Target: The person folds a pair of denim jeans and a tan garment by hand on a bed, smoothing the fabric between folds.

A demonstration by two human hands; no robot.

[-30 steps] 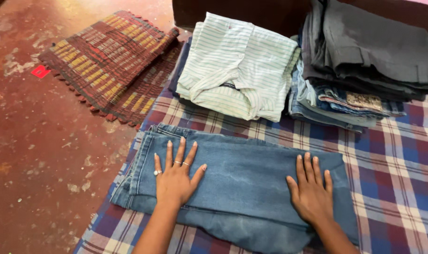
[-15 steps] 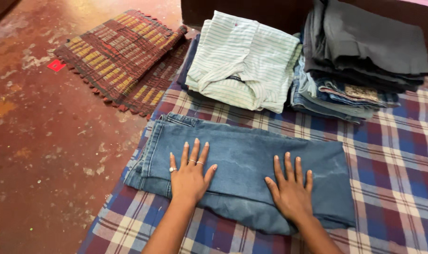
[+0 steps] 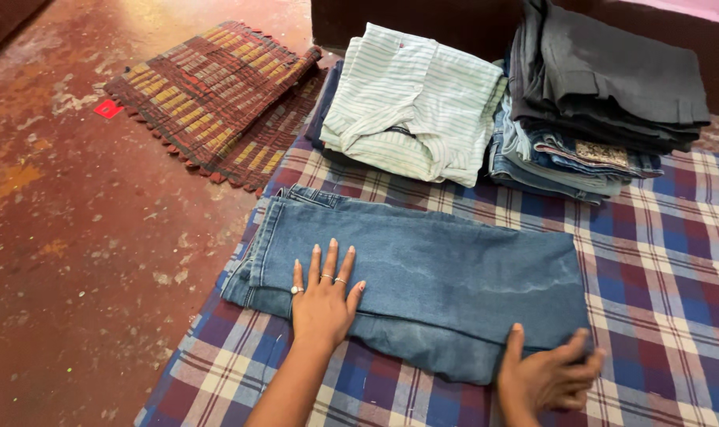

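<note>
**Shifting the right hand from pressing to gripping the jeans' near corner**

Gripping now replaces smoothing on one side. The folded blue jeans lie flat across the plaid blanket, and everything else is placed from them. A second ago both palms lay spread on the denim; now the right hand has slid off the top to the jeans' near right corner, its fingers curled around the edge of the cloth, thumb up. The left hand stays where it was, flat and open with fingers spread, pressing the near left part of the jeans.

In my judgement, the flattening is finished and that end is about to be lifted for another fold.

Beyond the jeans sits a folded striped shirt, with a stack of dark trousers and denim beside it to the right. Left of the jeans, on the red floor, lies a woven mat.
</note>
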